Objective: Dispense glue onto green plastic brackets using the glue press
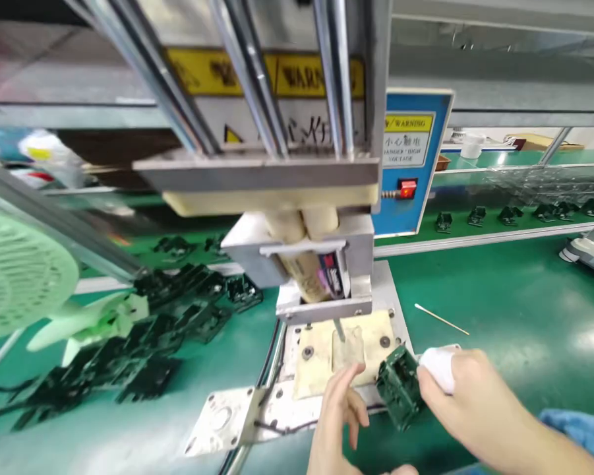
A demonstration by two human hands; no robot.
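My right hand (475, 389) reaches in from the lower right, with a white covering over one finger. Its fingertips grip the right edge of a dark green moulded plastic part (400, 386), which is tilted in front of the press base. My left hand (339, 422) is raised just left of the part, fingers apart and holding nothing. Behind both hands lies the cream fixture plate (314, 356) with a shallow recess. Above it hangs the press head (257, 175) on metal rods, with a small boxed tube (332, 274) tucked in its bracket.
Several dark plastic parts (153, 330) lie heaped at left beside a green fan (24, 277). A cotton swab (442, 319) rests on the green bench right of the press. A blue control box (410, 165) has a lit red switch. More parts (477, 216) line the back strip.
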